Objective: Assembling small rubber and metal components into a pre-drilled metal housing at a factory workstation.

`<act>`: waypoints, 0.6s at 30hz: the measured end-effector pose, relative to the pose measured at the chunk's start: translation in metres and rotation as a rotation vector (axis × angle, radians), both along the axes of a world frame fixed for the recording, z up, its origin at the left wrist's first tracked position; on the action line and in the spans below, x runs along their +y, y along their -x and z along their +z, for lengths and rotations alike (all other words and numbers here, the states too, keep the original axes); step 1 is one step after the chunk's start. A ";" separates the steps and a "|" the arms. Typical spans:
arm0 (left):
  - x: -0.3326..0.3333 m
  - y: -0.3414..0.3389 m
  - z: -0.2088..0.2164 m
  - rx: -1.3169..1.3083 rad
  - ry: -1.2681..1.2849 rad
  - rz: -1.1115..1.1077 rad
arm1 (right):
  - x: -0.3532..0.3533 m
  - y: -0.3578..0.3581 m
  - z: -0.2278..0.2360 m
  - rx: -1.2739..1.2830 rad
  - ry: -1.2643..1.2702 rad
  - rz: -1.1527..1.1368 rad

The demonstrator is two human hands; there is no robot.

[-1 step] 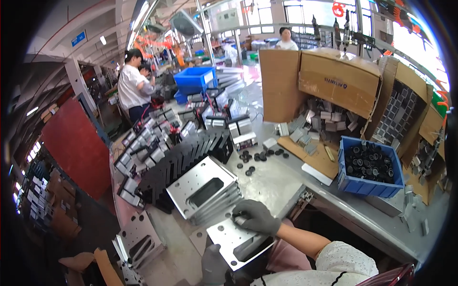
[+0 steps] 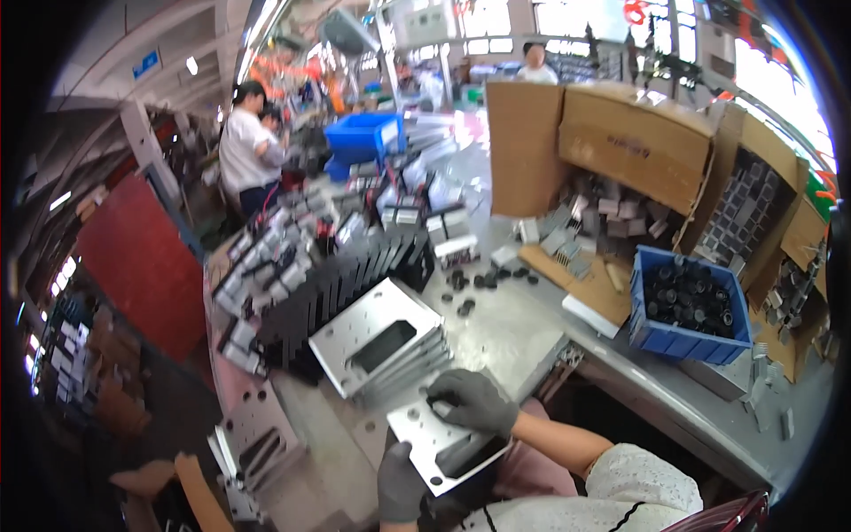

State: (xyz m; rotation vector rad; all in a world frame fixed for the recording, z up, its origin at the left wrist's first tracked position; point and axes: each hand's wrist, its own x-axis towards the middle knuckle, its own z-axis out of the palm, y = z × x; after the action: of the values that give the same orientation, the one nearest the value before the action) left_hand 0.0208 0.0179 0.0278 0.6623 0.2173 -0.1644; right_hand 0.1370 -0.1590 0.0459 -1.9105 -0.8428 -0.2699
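Observation:
A silver metal plate [image 2: 417, 427] with round holes and a large cutout lies tilted in front of me at the near edge of the bench. My left hand [image 2: 402, 486], in a grey glove, grips its left side. Over its far edge is my right hand [image 2: 477, 403], also gloved, with fingers pinched together at a spot by one corner; whatever they hold is hidden. Just beyond stands a stack of similar silver plates [image 2: 377, 332]. Several round black caps [image 2: 461, 281] lie loose on the bench behind my right hand.
At right stands a blue bin [image 2: 678, 350] full of black caps. Behind it are cardboard boxes [image 2: 634, 146] with small metal parts. A row of black brackets [image 2: 332, 297] and several silver-black assemblies [image 2: 266, 266] fill the left. More plates [image 2: 257, 434] stand near left. A co-worker [image 2: 248, 151] stands beyond.
The held plate and my left hand have shifted slightly upward in the picture. My right hand has moved a little up and left, still pinched over the plate.

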 end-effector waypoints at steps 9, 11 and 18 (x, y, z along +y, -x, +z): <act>-0.022 -0.009 0.032 -0.046 -0.109 -0.024 | 0.002 0.005 0.013 -0.061 -0.031 -0.074; -0.025 -0.003 0.033 -0.036 -0.131 0.003 | 0.006 0.013 0.006 -0.049 -0.065 -0.059; -0.031 0.012 0.031 0.003 -0.380 0.052 | 0.025 0.040 0.014 -0.076 -0.083 -0.041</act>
State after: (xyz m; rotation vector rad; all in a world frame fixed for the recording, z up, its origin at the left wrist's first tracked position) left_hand 0.0092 -0.0129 0.0593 1.0329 0.2716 -0.0738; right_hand 0.0973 -0.1341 0.0597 -1.8516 -0.8305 -0.3986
